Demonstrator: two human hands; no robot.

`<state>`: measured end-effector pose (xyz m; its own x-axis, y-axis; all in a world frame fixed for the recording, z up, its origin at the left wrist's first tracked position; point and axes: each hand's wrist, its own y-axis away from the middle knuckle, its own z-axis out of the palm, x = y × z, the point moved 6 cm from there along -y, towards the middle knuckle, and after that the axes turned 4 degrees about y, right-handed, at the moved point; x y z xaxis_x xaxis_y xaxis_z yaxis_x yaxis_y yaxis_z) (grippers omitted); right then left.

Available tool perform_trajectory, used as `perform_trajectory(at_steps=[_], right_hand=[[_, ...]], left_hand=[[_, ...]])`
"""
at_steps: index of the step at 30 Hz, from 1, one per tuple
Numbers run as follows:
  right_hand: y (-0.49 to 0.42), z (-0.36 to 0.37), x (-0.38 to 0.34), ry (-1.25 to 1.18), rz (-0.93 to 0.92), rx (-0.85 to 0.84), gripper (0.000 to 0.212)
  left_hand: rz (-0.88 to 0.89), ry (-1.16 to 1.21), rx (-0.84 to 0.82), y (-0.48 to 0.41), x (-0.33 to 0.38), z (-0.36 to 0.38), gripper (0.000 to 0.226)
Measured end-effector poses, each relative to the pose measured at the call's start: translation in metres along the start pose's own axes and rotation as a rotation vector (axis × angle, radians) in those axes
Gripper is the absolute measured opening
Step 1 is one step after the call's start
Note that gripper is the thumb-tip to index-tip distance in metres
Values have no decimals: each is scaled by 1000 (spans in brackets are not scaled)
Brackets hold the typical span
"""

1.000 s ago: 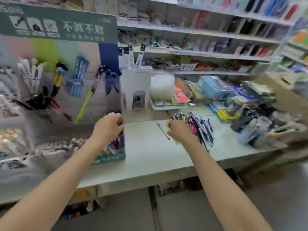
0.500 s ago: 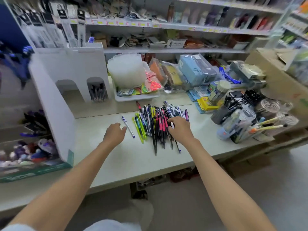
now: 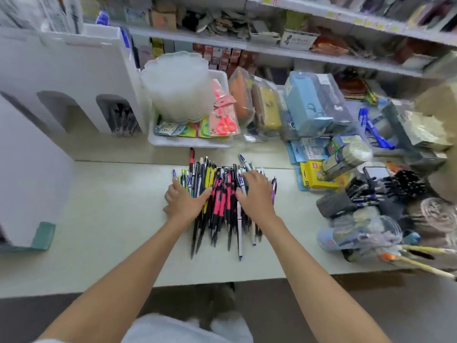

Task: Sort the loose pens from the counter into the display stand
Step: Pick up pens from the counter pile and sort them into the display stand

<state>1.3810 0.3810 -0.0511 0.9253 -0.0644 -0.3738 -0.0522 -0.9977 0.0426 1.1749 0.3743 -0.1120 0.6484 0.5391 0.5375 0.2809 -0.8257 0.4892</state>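
A heap of loose pens (image 3: 221, 206), black, pink, yellow and white, lies on the pale counter (image 3: 111, 233) in the middle of the view. My left hand (image 3: 184, 200) rests flat on the heap's left side, fingers spread over the pens. My right hand (image 3: 254, 194) presses on the right side, fingers apart. Neither hand has a pen lifted. The white display stand (image 3: 32, 149) stands at the left, seen from its side, with arched openings behind it; one opening holds dark pens (image 3: 122, 120).
A white tray (image 3: 190, 142) with scissors packs and a frosted tub sits behind the pens. Bagged pencil cases, yellow boxes and cups of pens (image 3: 371, 194) crowd the right side. Shelves of stock run along the back. The counter's front edge is near my body.
The view swung right, away from the stand. My left hand left the stand and came onto the pen heap; both hands now press the pens together from either side.
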Motion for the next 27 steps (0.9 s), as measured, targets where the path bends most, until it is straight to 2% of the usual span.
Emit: perform_trajectory(at_steps=[3,9,13,20,24,27], right_hand=[[-5,17,-3,-23,-48,-38,56],[-12,45,-5,-55,-128,-61,59],[-12,49,-3,-78,-154,-6,63],[-12,52,-1,-94,-162,49,57],[-13,56,-3,-77,-162,44,57],[-13,57,-3,-62,-164,45,56]], left_hand=[[-63,56,62,3,3,5,113],[-117,38,186,0,1,4,105],[-137,50,152,-5,-1,5,112],[-196,130,84,-14,11,4,120],[-138,166,70,-20,15,9,108],[-119,232,97,-25,8,5,83]])
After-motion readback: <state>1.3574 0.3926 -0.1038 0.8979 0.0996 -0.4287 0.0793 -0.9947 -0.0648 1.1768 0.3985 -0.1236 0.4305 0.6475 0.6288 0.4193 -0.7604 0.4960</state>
